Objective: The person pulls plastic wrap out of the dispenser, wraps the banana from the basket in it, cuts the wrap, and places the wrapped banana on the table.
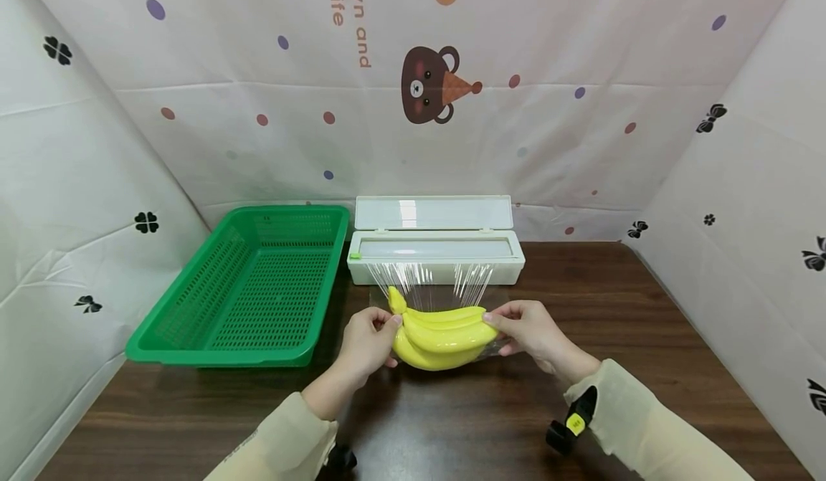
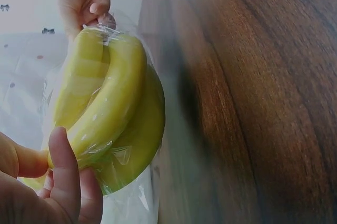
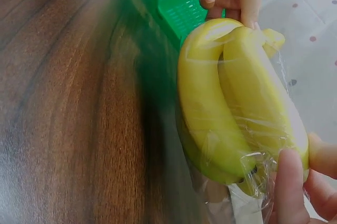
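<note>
A bunch of glossy yellow bananas [image 1: 445, 336] is held a little in front of a pale cling film dispenser [image 1: 506, 272]. My left hand [image 1: 368, 339] grips the stem end between thumb and fingers. At the tips, my right hand [image 1: 532, 332] pinches the other end. Clear cling film [image 1: 475, 280] stretches in creased strands from the dispenser to the bunch. Both wrist views show film over the bananas, wrinkled near the left fingers [image 2: 64, 174] and bunched at the tips beside the right thumb [image 3: 290, 187].
A green perforated basket [image 1: 213, 356] stands to the left of the dispenser on the dark wooden table [image 1: 594, 302]. The dispenser's lid [image 1: 461, 213] is raised, and a green slider [image 1: 355, 256] sits at its left. Patterned white sheeting [image 1: 548, 180] surrounds the table on several sides.
</note>
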A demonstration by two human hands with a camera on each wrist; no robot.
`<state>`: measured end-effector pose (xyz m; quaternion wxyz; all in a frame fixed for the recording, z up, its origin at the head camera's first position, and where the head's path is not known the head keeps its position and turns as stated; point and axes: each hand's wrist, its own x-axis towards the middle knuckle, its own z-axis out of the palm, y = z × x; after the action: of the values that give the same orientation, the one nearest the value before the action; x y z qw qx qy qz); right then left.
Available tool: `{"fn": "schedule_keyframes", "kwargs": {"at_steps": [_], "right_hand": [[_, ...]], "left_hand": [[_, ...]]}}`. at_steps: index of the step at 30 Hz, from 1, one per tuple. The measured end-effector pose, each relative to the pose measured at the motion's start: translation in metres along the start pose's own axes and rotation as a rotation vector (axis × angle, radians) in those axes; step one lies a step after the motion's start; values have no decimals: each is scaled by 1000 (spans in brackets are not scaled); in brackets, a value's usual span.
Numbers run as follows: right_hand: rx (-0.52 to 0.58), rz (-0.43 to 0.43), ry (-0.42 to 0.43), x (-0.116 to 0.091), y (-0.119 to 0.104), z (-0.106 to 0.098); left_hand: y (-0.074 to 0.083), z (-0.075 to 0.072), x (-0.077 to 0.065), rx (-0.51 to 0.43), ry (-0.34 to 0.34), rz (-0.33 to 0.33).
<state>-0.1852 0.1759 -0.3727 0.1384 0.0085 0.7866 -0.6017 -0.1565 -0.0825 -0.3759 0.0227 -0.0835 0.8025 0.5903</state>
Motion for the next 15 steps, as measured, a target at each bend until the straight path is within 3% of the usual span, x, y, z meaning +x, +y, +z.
{"fn": "schedule_keyframes", "kwargs": {"at_steps": [5,15], "right_hand": [[-72,-61,53,-2,1,3],[-408,-262,215,-9,3,13]], "left_hand": [[3,0,2,-3,1,-29],[11,-3,8,19,-20,-46]]}}
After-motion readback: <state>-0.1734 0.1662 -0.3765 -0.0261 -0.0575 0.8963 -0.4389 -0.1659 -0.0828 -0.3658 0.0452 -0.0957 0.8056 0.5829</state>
